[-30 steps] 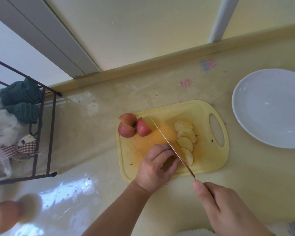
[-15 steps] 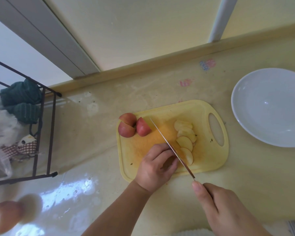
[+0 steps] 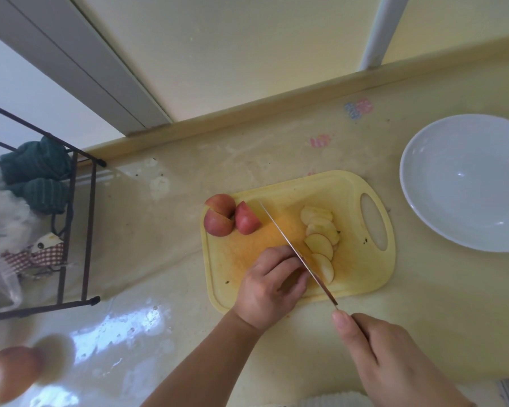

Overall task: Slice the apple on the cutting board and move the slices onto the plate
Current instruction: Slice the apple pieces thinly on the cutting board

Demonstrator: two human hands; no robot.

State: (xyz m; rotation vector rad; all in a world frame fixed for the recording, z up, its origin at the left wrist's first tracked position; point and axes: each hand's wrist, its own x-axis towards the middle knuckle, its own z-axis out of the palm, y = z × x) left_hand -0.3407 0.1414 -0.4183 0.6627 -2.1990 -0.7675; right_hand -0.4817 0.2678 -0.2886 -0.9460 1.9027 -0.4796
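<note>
The left hand (image 3: 272, 287) is resting on the near part of the yellow cutting board (image 3: 362, 277), its fingers curled down over an apple piece that is almost wholly hidden beneath them; the grip is clamped on that piece. The right hand (image 3: 394, 356) is gripping the handle of the knife (image 3: 297, 254), with the index finger lying straight along the top toward the blade. The blade is running diagonally across the board from the near right to the far left, lying just against the right side of the left-hand fingers.

Directly right of the blade, four or five pale apple slices (image 3: 319, 239) are lying in an overlapping row, flesh side up. At the far left corner of the board, three red-skinned apple wedges (image 3: 231, 218) are sitting together, well apart from both hands.

The white plate (image 3: 465, 183) is standing on the counter (image 3: 165, 230) to the right of the board, beyond its handle slot, holding no slices.

No readable writing or brand is showing; two small coloured marks (image 3: 357, 108) on the counter surface are too blurred to make out.
</note>
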